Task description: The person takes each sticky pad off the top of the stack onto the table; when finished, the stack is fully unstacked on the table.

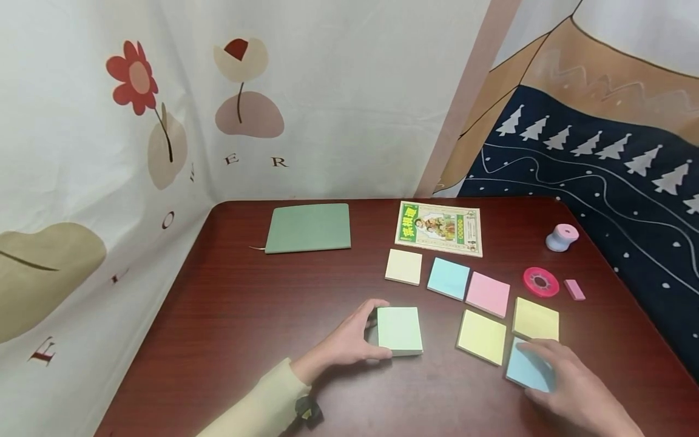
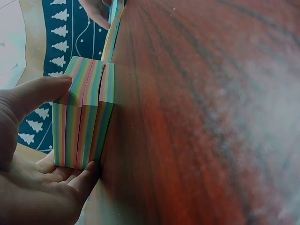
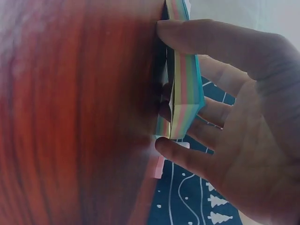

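Observation:
My left hand (image 1: 355, 346) grips a stack of sticky note pads (image 1: 400, 331) with a pale green top, thumb on the near side and fingers round the far side. In the left wrist view, the stack's (image 2: 82, 108) edges show coloured stripes, several pads deep. On the right, my right hand (image 1: 573, 379) holds a blue sticky note pad (image 1: 526, 367) by its edges. The right wrist view shows this pad's striped edge (image 3: 187, 89) between thumb and fingers, slightly tilted, with a dark gap beneath. Two yellow pads (image 1: 482, 337) (image 1: 536, 318) lie beside it.
Behind these lie pink (image 1: 488, 294), light blue (image 1: 448, 278) and cream pads (image 1: 403, 267). A printed card (image 1: 439, 229) and a green notebook (image 1: 308, 228) are at the back. At right are a pink tape ring (image 1: 527, 280), a small pink block (image 1: 574, 289) and a spool (image 1: 559, 240).

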